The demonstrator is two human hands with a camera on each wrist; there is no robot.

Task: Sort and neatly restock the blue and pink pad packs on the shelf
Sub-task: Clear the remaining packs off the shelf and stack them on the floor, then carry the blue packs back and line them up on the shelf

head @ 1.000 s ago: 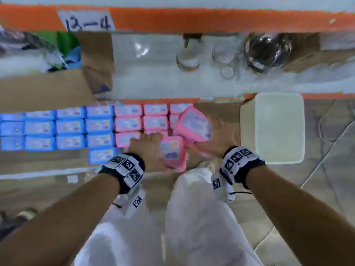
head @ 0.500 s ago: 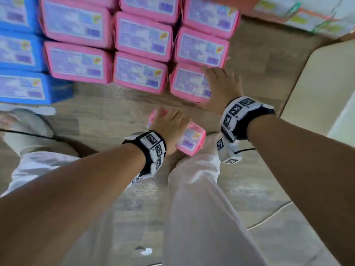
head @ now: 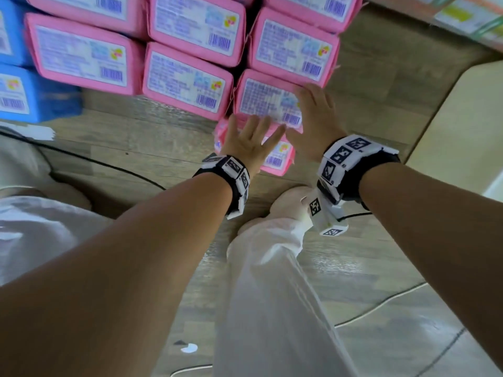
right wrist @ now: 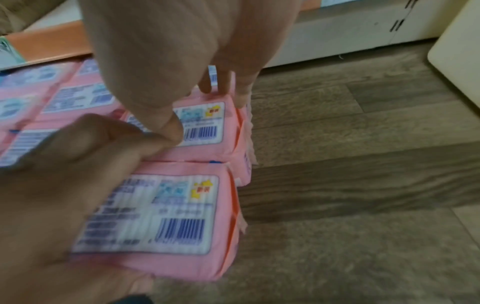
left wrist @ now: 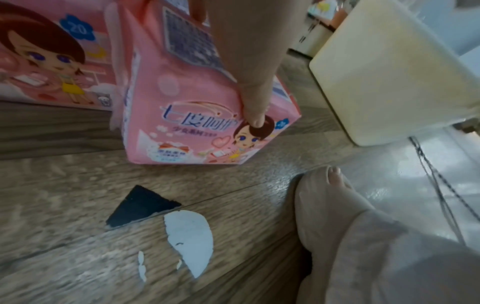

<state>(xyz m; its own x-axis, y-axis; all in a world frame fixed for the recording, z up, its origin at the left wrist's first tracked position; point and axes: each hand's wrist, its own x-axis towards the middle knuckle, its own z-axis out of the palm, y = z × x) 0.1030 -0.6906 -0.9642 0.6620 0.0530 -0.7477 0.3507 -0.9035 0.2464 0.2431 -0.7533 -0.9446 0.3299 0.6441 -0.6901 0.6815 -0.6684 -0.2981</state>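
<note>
We crouch over a wood-grain floor (head: 141, 142) where pink pad packs (head: 190, 77) stand in tidy rows, label and barcode faces up, with blue pad packs (head: 30, 91) touching them at the left edge of the head view; our left hand (head: 245, 140) lies on top of a loose pink pack (head: 277, 159) that stands just in front of the nearest row, its fingers spread forward over the top; the left wrist view shows the thumb (left wrist: 249, 98) pressed down on the printed front of this pack (left wrist: 187, 115), so the grip wraps the pack between thumb and fingers; the pack's bottom edge meets the floor, tilted slightly, close beside the row behind it. Our right hand (head: 313, 115) rests on the end pack of the front row (head: 266, 102), palm down on its label; in the right wrist view the fingers (right wrist: 241, 82) curl over the far edge of that pack (right wrist: 205, 123) and the thumb lies on its label, a light hold round the pack. The two hands are close, thumbs almost meeting. A cream block (head: 468, 126) sits to the right on the floor, well apart from the packs; a dark scrap (left wrist: 140, 205) and a white torn scrap (left wrist: 189, 236) lie on the floor near our foot (left wrist: 327, 205); a thin cable (head: 109, 164) runs across the boards.
</note>
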